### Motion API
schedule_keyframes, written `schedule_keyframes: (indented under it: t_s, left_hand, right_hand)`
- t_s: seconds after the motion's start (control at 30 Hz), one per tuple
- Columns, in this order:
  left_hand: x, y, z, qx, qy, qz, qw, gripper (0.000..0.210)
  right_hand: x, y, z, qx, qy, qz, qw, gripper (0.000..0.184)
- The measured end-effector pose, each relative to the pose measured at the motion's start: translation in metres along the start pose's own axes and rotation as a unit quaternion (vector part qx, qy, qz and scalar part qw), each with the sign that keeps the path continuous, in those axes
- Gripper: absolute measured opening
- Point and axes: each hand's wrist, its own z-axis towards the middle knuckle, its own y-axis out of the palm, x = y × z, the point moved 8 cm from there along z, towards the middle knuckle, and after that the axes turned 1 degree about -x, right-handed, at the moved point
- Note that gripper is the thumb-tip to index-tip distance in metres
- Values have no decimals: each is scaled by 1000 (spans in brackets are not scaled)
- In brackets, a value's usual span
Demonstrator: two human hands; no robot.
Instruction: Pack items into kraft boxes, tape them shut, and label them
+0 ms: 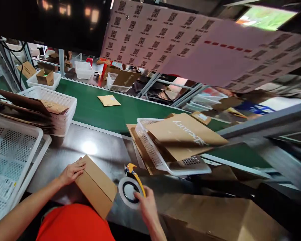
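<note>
An oblong box of plain light-brown cardboard (95,192) lies slantwise on the shiny grey metal counter (102,142), just in front of the person's bright red top (75,224). Its surface is smooth and matt, its corners crisp; a straight line runs lengthwise along it, though whether that is an edge or a flap seam I cannot tell. The left hand (71,173) rests on the box's far left end, fingers stretched out close together over the cardboard and not closed round it.

Near the box's right end, the right hand (146,202) has its fingers wrapped around a tape dispenser with a yellow-orange frame (139,182). The dispenser carries a round roll of whitish tape (121,194) with a black inner ring, and its dark-tipped head points away from the person. Beyond the dispenser, to the right, a white perforated plastic basket (149,147) bears flat brown cardboard with white lettering (175,130).
</note>
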Motion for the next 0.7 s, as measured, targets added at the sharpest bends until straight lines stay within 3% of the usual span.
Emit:
schedule_keyframes:
  t_s: [0.07, 0.1, 0.17, 0.23, 0.33, 0.43, 0.5, 0.57, 0.63, 0.7]
  left_hand:
    - [3, -1, 2, -1, -1, -4, 1000, 39]
    - [4, -2, 3, 0, 2, -6, 1000, 39]
    - [5, -3, 5, 2, 3, -8, 1000, 40]
    - [4, -2, 5, 0, 2, -9, 1000, 40]
    - [2, -1, 5, -12, -12, -16, 1000, 41]
    - [9, 3, 0, -34, -60, 48, 996, 34]
    - [26, -3, -4, 41, -78, 84, 993, 34]
    - [41, -11, -12, 166, -141, 8, 976, 37]
    - [38, 6, -21, 205, -285, -197, 915, 43]
    - [43, 41, -25, 155, -412, -419, 794, 46]
  right_hand:
    - [-71, -23, -22, 42, -107, 4, 993, 79]
    - [-110, -29, -37, 49, -191, -13, 980, 75]
    - [-177, -21, -68, 1, -350, -28, 936, 63]
    - [-206, 5, -89, -58, -414, -77, 905, 74]
    - [-204, 43, -106, -79, -467, -141, 869, 86]
    - [-181, 63, -106, -93, -462, -183, 863, 82]
    - [-172, 64, -104, -91, -456, -190, 865, 83]
    - [-170, 61, -104, -89, -452, -195, 866, 87]
    - [-174, 58, -106, -81, -454, -201, 865, 88]
    - [-177, 58, -109, -83, -451, -215, 862, 86]
